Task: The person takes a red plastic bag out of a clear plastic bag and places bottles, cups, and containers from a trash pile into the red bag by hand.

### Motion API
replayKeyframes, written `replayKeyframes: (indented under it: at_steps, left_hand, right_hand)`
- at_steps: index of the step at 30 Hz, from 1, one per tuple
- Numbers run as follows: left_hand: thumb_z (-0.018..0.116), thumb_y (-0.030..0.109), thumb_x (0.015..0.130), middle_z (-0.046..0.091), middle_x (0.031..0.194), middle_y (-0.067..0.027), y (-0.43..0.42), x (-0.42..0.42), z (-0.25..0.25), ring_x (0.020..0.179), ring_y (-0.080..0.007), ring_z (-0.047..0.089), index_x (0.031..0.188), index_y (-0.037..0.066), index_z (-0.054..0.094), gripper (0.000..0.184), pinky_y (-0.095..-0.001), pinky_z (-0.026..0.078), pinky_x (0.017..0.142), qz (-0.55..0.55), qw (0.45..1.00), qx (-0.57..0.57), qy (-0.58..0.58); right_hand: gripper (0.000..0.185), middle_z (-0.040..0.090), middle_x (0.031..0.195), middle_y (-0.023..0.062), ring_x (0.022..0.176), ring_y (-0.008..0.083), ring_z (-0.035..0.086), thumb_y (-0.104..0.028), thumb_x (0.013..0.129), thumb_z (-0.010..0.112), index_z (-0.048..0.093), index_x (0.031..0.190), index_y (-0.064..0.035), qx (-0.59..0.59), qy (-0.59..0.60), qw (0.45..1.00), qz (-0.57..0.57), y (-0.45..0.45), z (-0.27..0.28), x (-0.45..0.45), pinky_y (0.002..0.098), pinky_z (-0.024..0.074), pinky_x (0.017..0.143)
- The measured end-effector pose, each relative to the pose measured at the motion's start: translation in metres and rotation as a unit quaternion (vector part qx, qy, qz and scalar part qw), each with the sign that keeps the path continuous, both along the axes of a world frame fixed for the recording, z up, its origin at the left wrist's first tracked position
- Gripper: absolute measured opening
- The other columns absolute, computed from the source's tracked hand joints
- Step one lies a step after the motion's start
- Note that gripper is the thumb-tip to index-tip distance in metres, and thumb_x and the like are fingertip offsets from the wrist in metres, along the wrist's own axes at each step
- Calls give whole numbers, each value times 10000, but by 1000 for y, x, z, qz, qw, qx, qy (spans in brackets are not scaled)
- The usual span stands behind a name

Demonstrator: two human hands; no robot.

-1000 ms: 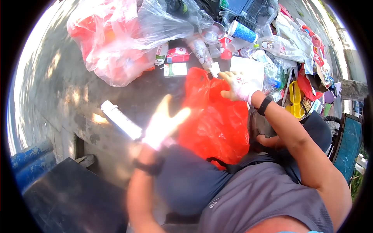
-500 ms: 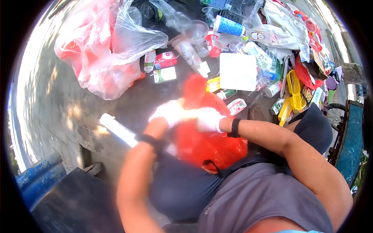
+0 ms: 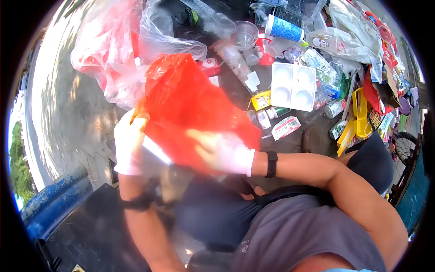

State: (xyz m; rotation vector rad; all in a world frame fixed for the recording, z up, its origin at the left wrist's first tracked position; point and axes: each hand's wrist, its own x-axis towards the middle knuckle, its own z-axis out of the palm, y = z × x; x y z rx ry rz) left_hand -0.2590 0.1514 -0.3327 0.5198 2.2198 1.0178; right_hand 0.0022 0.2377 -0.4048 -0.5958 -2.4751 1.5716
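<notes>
A red plastic bag is spread out in front of me, lifted and slanting up to the left. My gloved left hand is closed on its left edge. My gloved right hand lies against the bag's lower front, blurred by motion; whether its fingers grip the plastic is unclear. Behind the bag and between my hands, part of a white tube shows. Right of the bag are a white compartment tray, a yellow box and a red-and-white carton.
Pinkish plastic bags lie at the upper left. A blue cup, clear cups, bottles and a yellow container are heaped at the upper right. A dark flat surface and a blue metal part stand at the lower left.
The red bag has been lifted and swung to the left, spreading wider. My left hand moved left with its edge, and my right hand moved slightly left and down. The white tray now shows its compartments.
</notes>
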Motion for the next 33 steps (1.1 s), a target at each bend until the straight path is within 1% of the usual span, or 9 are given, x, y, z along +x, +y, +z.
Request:
replayKeyframes:
  at_steps: [5,8,9,11,15,17,22,28,33]
  left_hand:
    - [648,106,980,782,968,-39,9,2,79,855,-134,692,1227,-19,764,299,-295,538,783,-189,973,-131,-25]
    - [620,137,1004,807,996,-147,27,32,111,902,-251,761,1214,-7,763,292,-347,571,824,-199,945,-213,150]
    - [610,201,1022,778,1125,-240,41,54,121,1048,-373,770,1271,2,738,343,-412,585,911,-154,919,-278,232]
    - [621,264,1029,763,1232,-249,23,55,79,1170,-391,746,1384,8,682,441,-433,575,977,-87,880,-278,375]
    - [745,385,981,633,1482,-296,18,88,25,1332,-433,650,1634,-7,414,830,-457,530,1079,-57,953,-149,258]
    - [813,413,923,562,1546,-315,43,119,30,1373,-445,606,1660,-3,363,959,-467,495,1127,-117,931,-230,258]
    - [707,236,925,716,1342,-224,30,110,-60,1179,-397,686,1326,93,739,427,-439,403,1192,-212,884,-335,248]
    - [625,65,855,798,1107,-190,15,67,-31,1008,-309,758,1224,32,782,402,-382,565,970,9,939,-205,275]
    - [595,14,869,795,1142,-144,-19,38,-66,1055,-274,754,1230,-47,756,399,-379,574,1000,119,987,79,76]
  right_hand:
    - [447,691,949,191,816,367,702,-155,1043,595,579,1475,-43,-11,-30,991,131,12,2,9,468,553,709]
    - [530,702,1007,178,850,335,718,-138,988,626,556,1501,-27,106,68,986,112,5,-8,7,448,566,739]
    - [547,706,1023,172,858,327,722,-136,980,630,548,1510,-27,120,61,983,125,6,-6,6,443,568,748]
    - [582,712,1056,160,872,310,731,-131,965,639,532,1528,-27,149,52,976,148,9,-3,1,432,572,764]
    - [560,719,1071,121,852,273,742,-175,985,590,538,1529,-51,179,25,967,179,11,-7,4,427,569,753]
    - [517,715,1044,97,784,250,733,-180,980,577,576,1483,-61,222,15,948,227,7,-13,13,412,555,683]
    - [503,695,1009,97,732,235,707,-159,950,588,596,1432,-14,237,52,928,284,-11,-7,33,396,530,620]
    - [650,604,1485,283,906,387,743,-177,1032,549,386,1633,9,112,-9,947,301,-7,-23,57,472,598,789]
    - [509,699,1342,241,1005,408,750,-187,1019,652,570,1492,-20,-17,113,984,139,18,-19,55,464,619,878]
